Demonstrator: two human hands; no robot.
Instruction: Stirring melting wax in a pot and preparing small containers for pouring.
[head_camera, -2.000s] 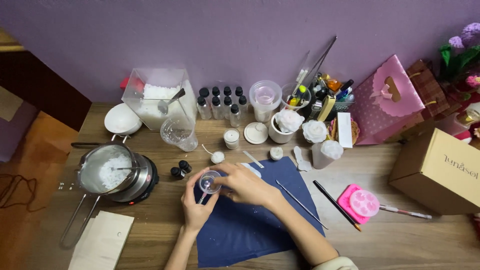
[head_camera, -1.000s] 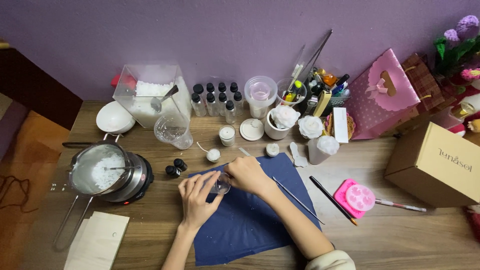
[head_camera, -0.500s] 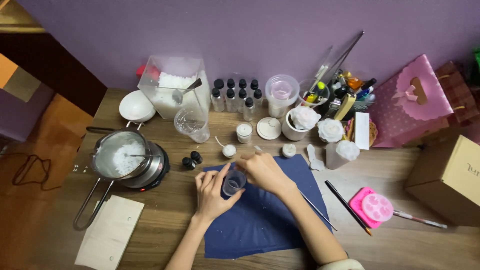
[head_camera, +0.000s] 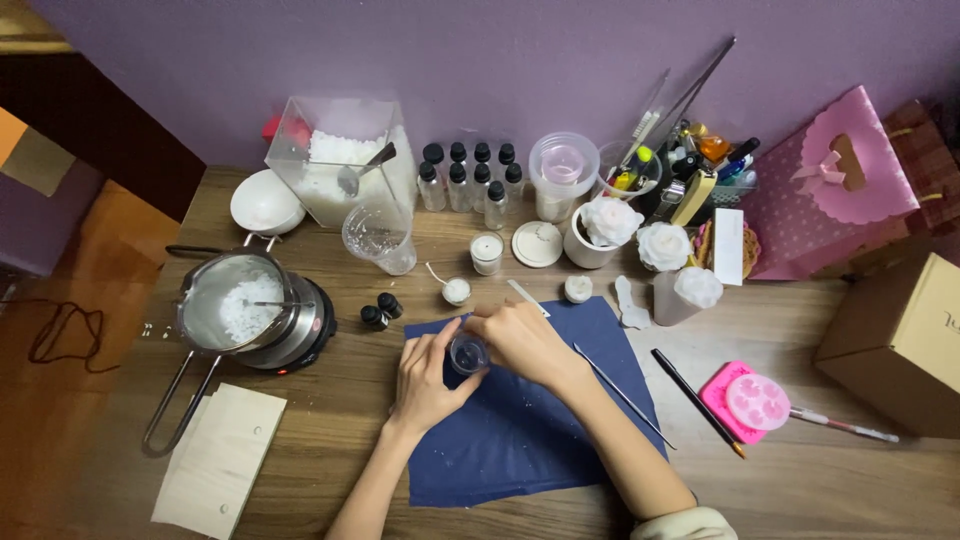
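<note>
My left hand (head_camera: 425, 377) cups a small clear glass cup (head_camera: 467, 353) over the dark blue cloth (head_camera: 520, 430). My right hand (head_camera: 520, 340) covers the cup's right side, fingers curled at its rim; what the fingertips pinch is hidden. Just beyond the hands lie a small white candle with a wick (head_camera: 455, 290) and a flat metal strip (head_camera: 525, 296). A thin metal pick (head_camera: 620, 381) lies on the cloth to the right of my right forearm.
A metal pot of white wax flakes (head_camera: 240, 311) sits on a hot plate at left, two small dark bottles (head_camera: 380, 311) beside it. Clear wax bin (head_camera: 340, 170), beaker (head_camera: 378, 240), bottles, flower candles, pink mould (head_camera: 752, 400), cardboard box (head_camera: 905, 345) and wooden board (head_camera: 215, 460) crowd the table.
The cup has stayed between both hands over the cloth, tipping and turning slightly. The camera view shifted right then back; the objects on the table have not moved.
</note>
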